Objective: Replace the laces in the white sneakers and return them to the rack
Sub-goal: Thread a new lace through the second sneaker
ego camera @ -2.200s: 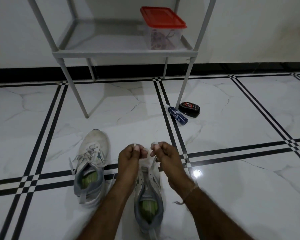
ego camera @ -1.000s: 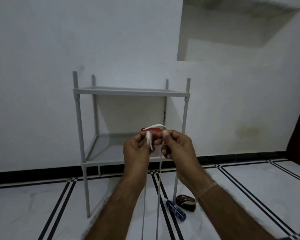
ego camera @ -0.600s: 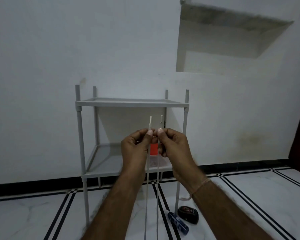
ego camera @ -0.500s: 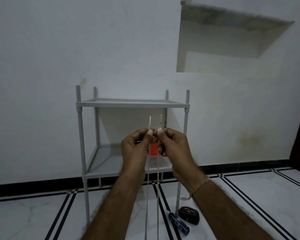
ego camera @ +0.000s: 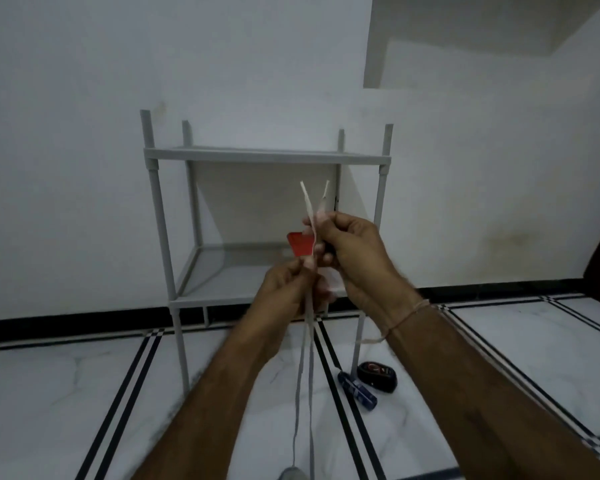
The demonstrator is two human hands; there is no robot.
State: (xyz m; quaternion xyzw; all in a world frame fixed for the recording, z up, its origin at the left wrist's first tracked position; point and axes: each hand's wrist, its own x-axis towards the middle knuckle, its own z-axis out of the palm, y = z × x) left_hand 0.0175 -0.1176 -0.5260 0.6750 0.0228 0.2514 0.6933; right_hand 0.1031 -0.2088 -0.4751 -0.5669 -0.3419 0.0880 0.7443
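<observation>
Since half a second ago the left hand (ego camera: 284, 292) has dropped below the right hand (ego camera: 355, 258), and the two ends of the white lace (ego camera: 308, 206), then upright and parallel, now cross in an X.

That crossing sits just above the right hand's fingers (ego camera: 326, 225), which are curled and pinch the lace right under it. The left hand's fingers pinch the strands lower down, thumb against forefinger, though motion blur hides the exact hold. From there two strands hang close together, nearly straight down, to the bottom edge, where the grey toe of a sneaker (ego camera: 292, 475) just shows on the floor (ego camera: 499, 358). A thin thread (ego camera: 407, 315) is tied round the right wrist.

Behind the hands stands the grey two-shelf rack (ego camera: 264, 156), against the white wall (ego camera: 84, 98). On its lower shelf a container (ego camera: 298, 244) with a red lid is mostly hidden by the hands. By the rack's front right leg a blue tube (ego camera: 358, 390) and a black oval tin (ego camera: 377, 376) lie on the white marble floor, just beside each other, near a double black line.
</observation>
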